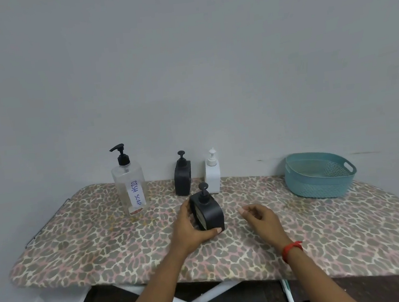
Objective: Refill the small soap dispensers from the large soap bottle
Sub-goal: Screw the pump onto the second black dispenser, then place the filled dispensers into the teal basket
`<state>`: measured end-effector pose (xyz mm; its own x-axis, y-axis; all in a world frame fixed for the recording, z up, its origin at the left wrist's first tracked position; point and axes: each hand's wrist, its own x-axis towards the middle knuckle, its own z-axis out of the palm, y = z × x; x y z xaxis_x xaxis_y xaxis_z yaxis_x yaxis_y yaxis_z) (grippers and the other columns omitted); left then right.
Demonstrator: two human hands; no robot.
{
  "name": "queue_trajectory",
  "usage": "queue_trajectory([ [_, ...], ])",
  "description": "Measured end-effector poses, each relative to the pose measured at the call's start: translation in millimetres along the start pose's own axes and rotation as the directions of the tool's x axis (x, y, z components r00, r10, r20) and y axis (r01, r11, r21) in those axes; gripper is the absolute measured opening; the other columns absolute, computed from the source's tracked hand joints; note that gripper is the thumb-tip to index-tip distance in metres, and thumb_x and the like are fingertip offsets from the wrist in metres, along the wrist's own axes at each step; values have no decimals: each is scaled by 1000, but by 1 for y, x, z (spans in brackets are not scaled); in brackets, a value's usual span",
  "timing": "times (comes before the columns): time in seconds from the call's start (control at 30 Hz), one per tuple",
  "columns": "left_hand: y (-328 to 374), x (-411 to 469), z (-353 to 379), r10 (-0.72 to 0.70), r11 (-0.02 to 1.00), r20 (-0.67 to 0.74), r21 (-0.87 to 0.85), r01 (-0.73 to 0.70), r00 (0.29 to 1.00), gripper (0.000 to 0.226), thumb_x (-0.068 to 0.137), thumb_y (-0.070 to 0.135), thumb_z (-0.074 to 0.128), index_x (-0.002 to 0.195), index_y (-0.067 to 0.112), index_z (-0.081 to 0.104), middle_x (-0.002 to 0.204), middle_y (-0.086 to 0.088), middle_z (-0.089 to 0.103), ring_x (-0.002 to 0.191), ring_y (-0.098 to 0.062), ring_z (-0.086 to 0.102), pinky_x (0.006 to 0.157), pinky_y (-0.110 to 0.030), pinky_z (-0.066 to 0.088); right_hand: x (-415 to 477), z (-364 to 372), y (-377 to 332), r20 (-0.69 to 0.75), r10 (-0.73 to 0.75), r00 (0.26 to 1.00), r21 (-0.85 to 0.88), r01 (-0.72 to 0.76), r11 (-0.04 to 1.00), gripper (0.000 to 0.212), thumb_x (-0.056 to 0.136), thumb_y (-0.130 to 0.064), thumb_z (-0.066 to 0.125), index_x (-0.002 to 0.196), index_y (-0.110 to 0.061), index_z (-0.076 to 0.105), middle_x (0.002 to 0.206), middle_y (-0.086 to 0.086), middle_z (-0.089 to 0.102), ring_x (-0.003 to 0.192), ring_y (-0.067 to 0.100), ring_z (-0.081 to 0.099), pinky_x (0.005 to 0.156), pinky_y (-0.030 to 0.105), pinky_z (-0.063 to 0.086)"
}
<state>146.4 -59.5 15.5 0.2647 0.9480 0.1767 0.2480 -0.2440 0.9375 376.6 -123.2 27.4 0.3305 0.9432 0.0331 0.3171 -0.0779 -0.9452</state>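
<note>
While left hand (189, 228) grips dispenser (209, 215), basket (319, 180) stands apart.

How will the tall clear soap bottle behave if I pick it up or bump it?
Probably light: the soap bottle looks nearly empty, see-through almost to its base. Tall and narrow, it may tip easily if bumped. Its smooth clear plastic could be slippery.

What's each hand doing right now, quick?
Left hand: holding the front black dispenser.
Right hand: open, holding nothing, apart from that dispenser.
</note>
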Motion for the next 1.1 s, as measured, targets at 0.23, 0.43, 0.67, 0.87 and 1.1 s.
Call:
queue_trajectory([
  [0.23,42,6,43,194,978,-35,83,-190,980,99,51,45,97,135,40,46,129,16,59,117,5,58,94,-19,52,-5,-21,-81,130,-121,984,-116,136,984,48,76,-51,83,116,-31,67,106,-15,72,97,0,68,80,15,52],
  [0.43,73,17,93,274,961,-7,46,-273,962,96,55,45,98,135,44,45,129,19,59,120,-2,59,99,-26,52,-2,-52,-109,-57,-142,988,-430,104,897,16,72,-32,78,76,-23,66,69,-6,69,67,10,65,57,24,50],
  [0.67,62,32,136,86,957,185,257,-133,979,127,64,74,82,162,27,16,165,5,27,150,-15,30,121,-40,34,27,-111,-120,-241,-122,963,-448,1,894,30,70,-40,81,90,-18,75,82,2,72,74,16,67,54,24,46],
  [0.87,21,50,154,-30,758,245,638,-137,969,98,92,71,51,163,14,16,171,-6,13,158,-20,11,129,-36,6,88,-185,-144,-408,-166,898,-469,-50,882,34,72,-41,80,94,-14,76,91,10,73,83,27,69,78,40,61],
  [1.1,13,54,159,-24,704,254,691,-164,967,92,94,73,42,163,16,19,171,-3,13,158,-18,8,128,-34,1,145,-216,-120,-466,-58,883,-487,-202,850,47,77,-42,77,101,-4,64,97,13,66,81,29,63,65,34,51],
])
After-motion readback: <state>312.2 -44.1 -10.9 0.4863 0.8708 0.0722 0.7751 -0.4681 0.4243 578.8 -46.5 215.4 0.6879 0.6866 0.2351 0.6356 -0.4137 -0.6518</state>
